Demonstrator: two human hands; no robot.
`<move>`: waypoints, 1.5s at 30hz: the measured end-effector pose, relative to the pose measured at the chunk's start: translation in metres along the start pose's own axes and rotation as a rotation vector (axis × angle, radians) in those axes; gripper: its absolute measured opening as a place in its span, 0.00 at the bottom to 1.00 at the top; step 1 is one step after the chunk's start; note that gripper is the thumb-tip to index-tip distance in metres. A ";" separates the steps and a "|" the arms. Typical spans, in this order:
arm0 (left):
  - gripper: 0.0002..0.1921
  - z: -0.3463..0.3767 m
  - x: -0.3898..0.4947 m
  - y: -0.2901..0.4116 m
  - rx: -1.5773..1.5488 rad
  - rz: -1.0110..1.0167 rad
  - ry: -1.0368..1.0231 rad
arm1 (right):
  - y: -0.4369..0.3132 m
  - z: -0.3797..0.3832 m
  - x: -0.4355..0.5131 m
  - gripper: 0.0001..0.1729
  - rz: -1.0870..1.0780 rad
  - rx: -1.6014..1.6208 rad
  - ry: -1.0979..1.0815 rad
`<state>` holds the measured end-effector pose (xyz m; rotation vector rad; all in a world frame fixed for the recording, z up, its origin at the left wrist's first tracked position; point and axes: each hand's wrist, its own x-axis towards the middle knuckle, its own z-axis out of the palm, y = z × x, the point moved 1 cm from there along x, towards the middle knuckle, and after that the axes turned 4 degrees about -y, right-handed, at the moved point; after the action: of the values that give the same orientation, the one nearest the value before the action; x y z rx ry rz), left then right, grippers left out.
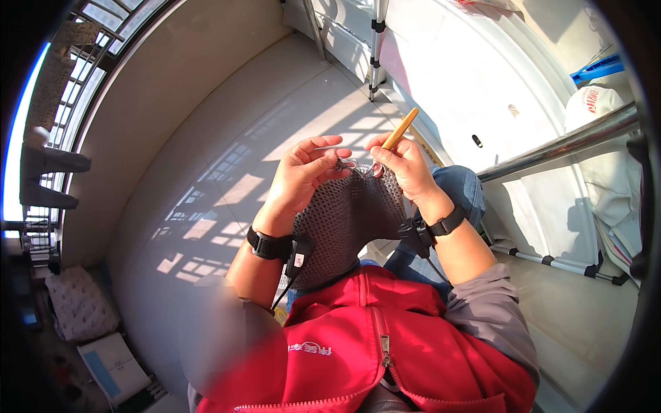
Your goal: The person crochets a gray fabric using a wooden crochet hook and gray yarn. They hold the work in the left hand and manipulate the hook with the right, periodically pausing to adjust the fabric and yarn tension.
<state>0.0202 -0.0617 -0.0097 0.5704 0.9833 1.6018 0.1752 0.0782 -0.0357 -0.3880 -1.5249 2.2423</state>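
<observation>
A grey crocheted piece (325,222) hangs from both hands down over the lap, partly in shadow. At its upper left edge my left hand (315,165) pinches the fabric and yarn between thumb and fingers. My right hand (403,165) grips a crochet hook with a yellowish handle (400,129), which points up and to the right; the hook's tip is hard to make out near the stitches. Both hands are close together at the top edge, a small gap between them. Each wrist wears a black strap with a small device.
To the right stand a metal rail (563,142) and white panels (465,88). A metal folding frame leg (377,51) rests on the tiled floor (217,155) ahead. At the lower left are a patterned cushion-like item (80,304) and a white box-like object (116,366). Clothes hang by the window.
</observation>
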 end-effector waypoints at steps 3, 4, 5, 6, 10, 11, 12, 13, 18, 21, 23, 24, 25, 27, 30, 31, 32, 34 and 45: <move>0.17 0.008 0.015 -0.006 0.144 0.081 0.075 | 0.000 0.002 0.002 0.12 -0.021 -0.043 -0.016; 0.19 0.009 0.018 -0.008 0.204 0.064 0.087 | 0.000 0.003 0.002 0.13 -0.014 -0.056 -0.021; 0.19 0.010 0.020 -0.010 0.224 0.079 0.100 | 0.001 0.003 0.003 0.13 -0.016 -0.099 -0.022; 0.20 0.012 0.022 -0.013 0.245 0.093 0.113 | 0.002 0.004 0.002 0.14 -0.003 -0.133 -0.029; 0.22 0.015 0.025 -0.018 0.309 0.139 0.115 | 0.009 0.008 0.003 0.11 -0.021 -0.296 0.009; 0.22 0.015 0.025 -0.019 0.329 0.130 0.116 | 0.010 0.008 0.004 0.10 -0.045 -0.357 0.027; 0.22 0.015 0.026 -0.019 0.341 0.122 0.118 | 0.010 0.007 0.005 0.09 -0.031 -0.294 0.022; 0.22 0.016 0.026 -0.019 0.346 0.113 0.114 | 0.010 0.006 0.006 0.09 -0.044 -0.253 0.036; 0.22 0.016 0.025 -0.016 0.341 0.073 0.140 | 0.003 -0.003 0.007 0.08 0.032 0.049 0.069; 0.22 0.017 0.022 -0.016 0.491 0.076 0.167 | 0.001 -0.006 0.003 0.09 0.118 0.194 0.075; 0.21 0.016 0.021 -0.014 0.689 0.096 0.188 | 0.000 -0.009 0.001 0.08 0.162 0.317 0.070; 0.21 0.015 0.021 -0.012 0.818 0.114 0.195 | -0.001 -0.011 0.001 0.09 0.155 0.356 0.057; 0.21 0.013 0.022 -0.011 0.945 0.130 0.209 | -0.002 -0.015 0.001 0.08 0.151 0.391 0.073; 0.20 0.009 0.022 -0.010 0.944 0.126 0.236 | -0.004 -0.022 0.001 0.08 0.132 0.485 0.084; 0.19 -0.002 0.023 -0.008 0.582 0.152 0.207 | -0.004 -0.027 0.000 0.08 0.094 0.498 0.102; 0.18 -0.007 0.023 -0.007 0.397 0.155 0.185 | -0.005 -0.028 -0.001 0.08 0.087 0.515 0.108; 0.17 -0.012 0.023 -0.007 0.226 0.168 0.173 | -0.005 -0.028 -0.002 0.08 0.084 0.465 0.121; 0.16 -0.021 0.019 -0.004 0.026 0.152 0.122 | -0.006 -0.027 -0.002 0.09 0.077 0.388 0.116; 0.20 -0.034 0.005 -0.005 -0.455 0.210 0.119 | -0.004 -0.017 0.001 0.13 0.098 0.007 -0.011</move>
<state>-0.0055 -0.0666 -0.0333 0.2705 0.6241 1.9897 0.1828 0.0939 -0.0383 -0.4584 -1.5345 2.3268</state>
